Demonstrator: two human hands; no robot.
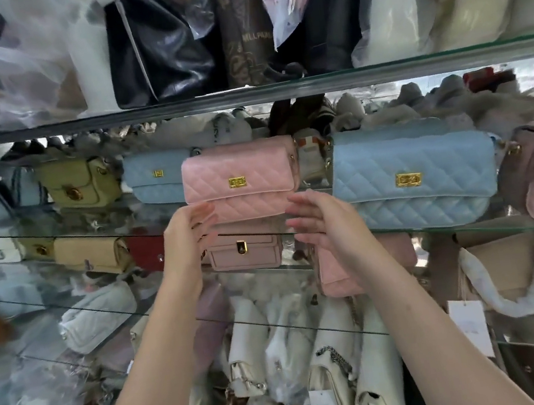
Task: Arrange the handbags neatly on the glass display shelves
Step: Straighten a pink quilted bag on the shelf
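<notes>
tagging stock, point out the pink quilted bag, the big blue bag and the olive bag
pink quilted bag (253, 166): head view, front flap
big blue bag (411, 160): head view, front flap
olive bag (67, 176): head view, front flap

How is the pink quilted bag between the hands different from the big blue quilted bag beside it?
The pink bag is soft pink; the blue bag is light blue. The blue bag is much wider than the pink bag. The left hand and right hand flank the pink bag's lower corners; neither touches the blue bag. Both bags are diamond-quilted with a gold clasp on the flap.
</notes>
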